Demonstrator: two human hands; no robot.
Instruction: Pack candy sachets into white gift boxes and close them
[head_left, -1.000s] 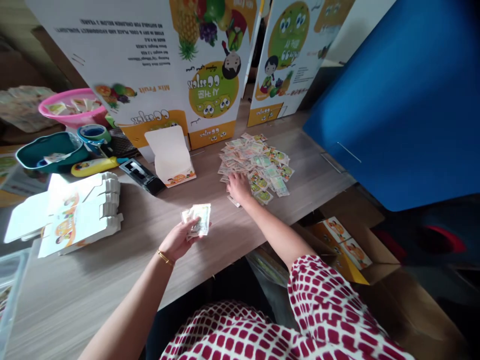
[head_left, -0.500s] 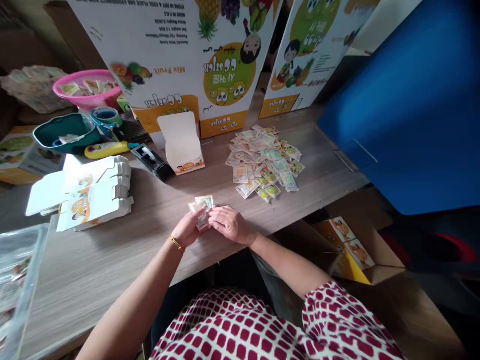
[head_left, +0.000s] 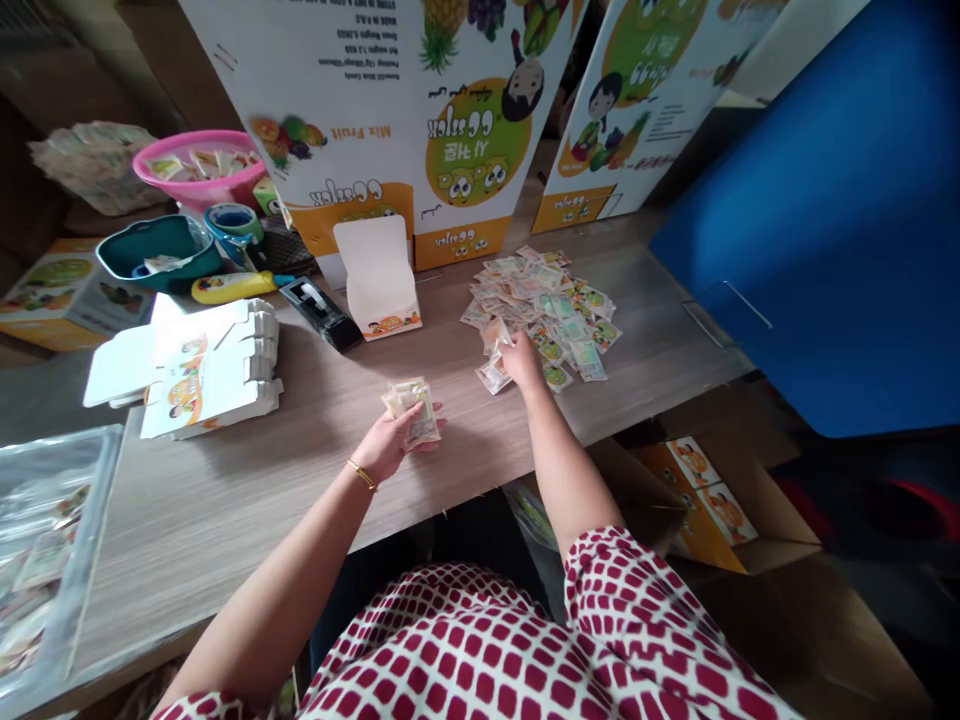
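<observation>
The left hand [head_left: 391, 442] curls around a small stack of printed sachets [head_left: 409, 408] just above the bench [head_left: 225, 510] — the right hand [head_left: 521, 362], narrowly closed, pinches a loose sachet [head_left: 491, 340] at the near edge of the scattered sachet pile [head_left: 544, 310], farther right.

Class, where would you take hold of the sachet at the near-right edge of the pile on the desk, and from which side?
Pinch its near end from the near side. The sachet lies flat, and that end seems to jut past the pile onto the bare desk, so fingers can likely get under it without dragging others. The right hand is already close.
</observation>
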